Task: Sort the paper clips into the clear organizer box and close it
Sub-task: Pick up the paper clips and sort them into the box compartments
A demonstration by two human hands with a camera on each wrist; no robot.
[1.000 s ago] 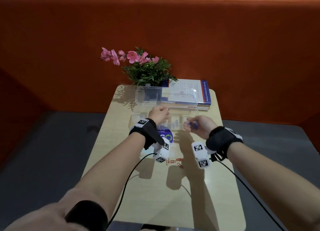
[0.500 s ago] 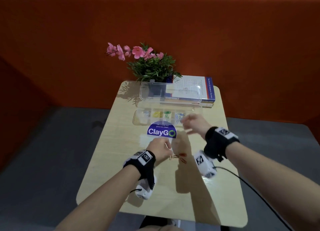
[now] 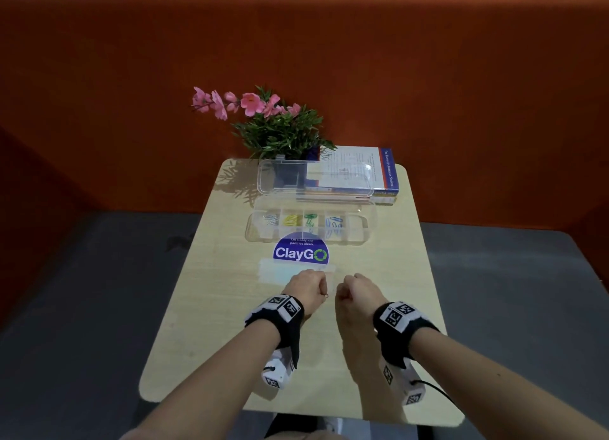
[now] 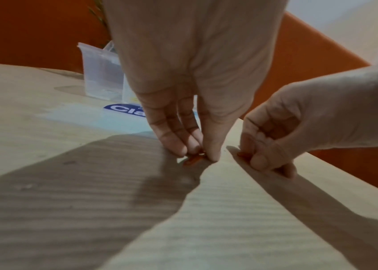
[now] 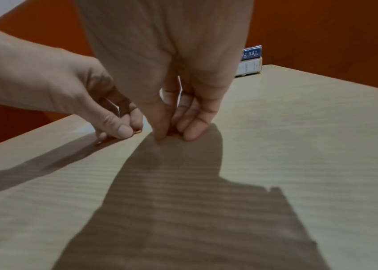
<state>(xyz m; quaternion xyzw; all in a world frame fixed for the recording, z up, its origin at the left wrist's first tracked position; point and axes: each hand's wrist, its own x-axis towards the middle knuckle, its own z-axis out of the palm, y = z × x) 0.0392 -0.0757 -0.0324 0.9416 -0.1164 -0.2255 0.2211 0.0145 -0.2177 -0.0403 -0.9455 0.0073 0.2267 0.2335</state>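
The table (image 3: 204, 284) was a small pale wood-grain top with rounded corners, set against an orange padded wall (image 3: 131, 77), with grey floor (image 3: 66, 291) on both sides. Long hand shadows ran across the grain towards the near edge.

At the far edge stood a plant (image 3: 280, 129) with pink flowers, and beside it, to the right, two stacked books (image 3: 385, 172). In front of them the clear box (image 3: 309, 225) lay open, its lid (image 3: 313, 176) tilted up against the books. Its compartments held clips (image 3: 333, 224) sorted by colour: pale, yellow, green, blue, with the right end compartment showing none. Just near of the box a blue round sticker (image 3: 301, 253) was stuck on the table.

Near of the sticker both hands were down on the table, close together but apart. The left hand (image 4: 190, 102) pinched a red clip (image 4: 192, 160) between thumb and fingertips, the clip touching the wood. The right hand (image 5: 178, 87) had its thumb and fingers closed on a second red clip (image 5: 172, 131) against the surface, largely hidden beneath them.
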